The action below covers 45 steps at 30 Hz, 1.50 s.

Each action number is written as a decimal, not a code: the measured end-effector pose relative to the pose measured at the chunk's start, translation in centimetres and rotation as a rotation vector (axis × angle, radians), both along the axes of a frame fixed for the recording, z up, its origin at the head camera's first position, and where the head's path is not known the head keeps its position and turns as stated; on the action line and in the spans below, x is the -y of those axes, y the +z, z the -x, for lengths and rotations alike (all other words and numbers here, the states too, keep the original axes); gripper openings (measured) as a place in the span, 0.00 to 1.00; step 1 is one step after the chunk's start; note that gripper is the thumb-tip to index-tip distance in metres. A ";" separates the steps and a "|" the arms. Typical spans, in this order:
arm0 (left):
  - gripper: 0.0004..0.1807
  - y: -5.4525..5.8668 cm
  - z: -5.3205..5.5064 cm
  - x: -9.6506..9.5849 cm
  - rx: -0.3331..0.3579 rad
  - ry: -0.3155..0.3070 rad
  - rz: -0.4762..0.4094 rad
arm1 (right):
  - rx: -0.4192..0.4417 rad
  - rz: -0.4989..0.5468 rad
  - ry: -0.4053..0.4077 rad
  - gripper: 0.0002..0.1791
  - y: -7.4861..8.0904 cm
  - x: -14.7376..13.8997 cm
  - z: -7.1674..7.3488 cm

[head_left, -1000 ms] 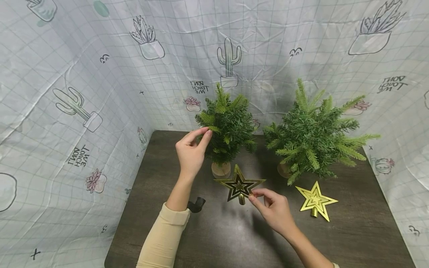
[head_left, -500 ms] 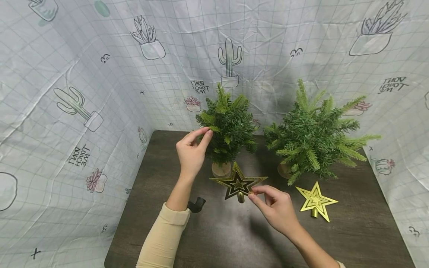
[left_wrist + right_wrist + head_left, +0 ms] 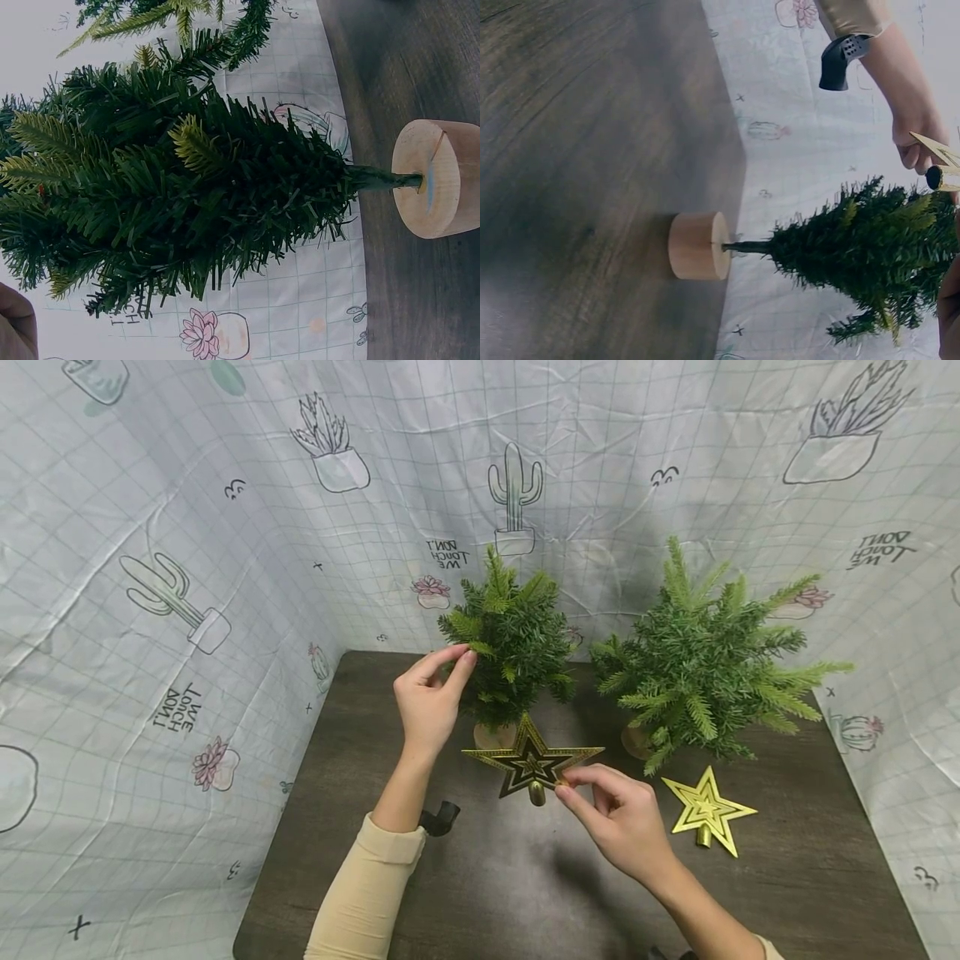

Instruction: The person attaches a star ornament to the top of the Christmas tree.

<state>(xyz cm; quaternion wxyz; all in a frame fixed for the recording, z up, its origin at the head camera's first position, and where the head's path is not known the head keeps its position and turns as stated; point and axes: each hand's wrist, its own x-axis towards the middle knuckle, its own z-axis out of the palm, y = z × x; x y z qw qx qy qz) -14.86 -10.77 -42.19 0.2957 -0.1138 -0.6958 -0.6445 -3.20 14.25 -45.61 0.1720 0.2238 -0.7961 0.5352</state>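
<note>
A small artificial Christmas tree [image 3: 517, 643] stands upright on a round wooden base [image 3: 431, 180]. At its left side, my left hand [image 3: 431, 702] pinches a light green branch tip between thumb and fingers. My right hand [image 3: 622, 818] holds a gold star tree topper [image 3: 534, 766] by a lower point, in front of the tree's base. The star hangs above the table with its short tube socket pointing down. In the right wrist view, only the edge of the star [image 3: 934, 178] and its dark socket opening show, near the tree [image 3: 862, 247].
A second, wider artificial tree [image 3: 697, 668] stands to the right, leaning sideways. Before it lies another gold star topper [image 3: 707, 810] on the dark wooden table [image 3: 337, 860]. A cactus-print cloth [image 3: 420, 468] hangs behind and along both sides.
My right hand has raised the star slightly and moved it toward the left tree, tilting it a little. My left hand stays at the branch.
</note>
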 end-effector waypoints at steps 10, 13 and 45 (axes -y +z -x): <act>0.09 0.1 0.0 0.0 0.003 -0.003 0.001 | -0.062 0.033 0.026 0.19 1.2 0.6 0.6; 0.10 0.0 0.0 0.0 0.006 0.001 0.009 | -0.063 0.037 0.038 0.20 1.6 0.7 0.8; 0.10 -0.2 0.2 0.1 -0.016 0.018 0.021 | -0.181 0.085 0.075 0.19 6.2 2.0 3.1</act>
